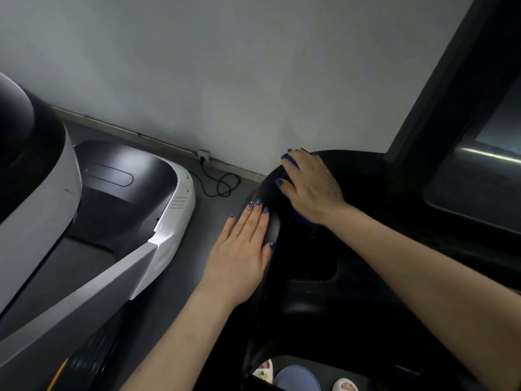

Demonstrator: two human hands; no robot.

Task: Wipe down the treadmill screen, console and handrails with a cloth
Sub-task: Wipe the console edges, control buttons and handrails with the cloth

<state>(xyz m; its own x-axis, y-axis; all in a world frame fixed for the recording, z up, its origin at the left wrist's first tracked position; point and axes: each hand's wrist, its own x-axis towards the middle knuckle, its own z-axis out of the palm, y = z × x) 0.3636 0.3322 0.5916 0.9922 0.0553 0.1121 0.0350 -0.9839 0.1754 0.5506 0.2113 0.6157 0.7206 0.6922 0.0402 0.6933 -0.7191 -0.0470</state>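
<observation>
The black treadmill console fills the right half of the head view, and its dark screen stands at the far right. My right hand lies on the console's upper left corner, fingers curled over a blue cloth. The cloth shows only at my fingertips and under my wrist. My left hand rests flat, fingers straight, on the console's rounded left rim, a little below the right hand.
A second treadmill with a white frame stands to the left across a strip of grey floor. A black cable runs from a wall socket behind the console. My feet in slippers show at the bottom.
</observation>
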